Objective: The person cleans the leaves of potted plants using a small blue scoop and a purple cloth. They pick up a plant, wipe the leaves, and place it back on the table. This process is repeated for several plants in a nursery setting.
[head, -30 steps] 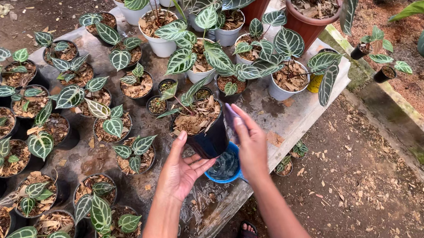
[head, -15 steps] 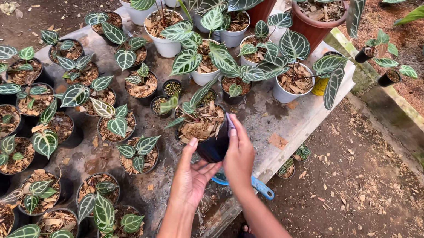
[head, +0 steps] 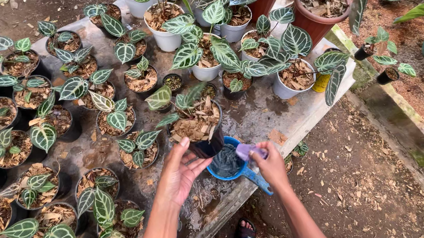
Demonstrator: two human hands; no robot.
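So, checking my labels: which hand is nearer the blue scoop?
Right. The right hand grips a small purple thing directly over the blue scoop; the left hand steadies the black pot beside it.

Two hands (head: pixel 183 170); one blue scoop (head: pixel 229 162); two terracotta pots (head: pixel 319 18).

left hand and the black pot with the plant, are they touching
Touching. The head view shows the left hand with its fingers cupped against the side of the black pot, tilting it over the blue scoop.
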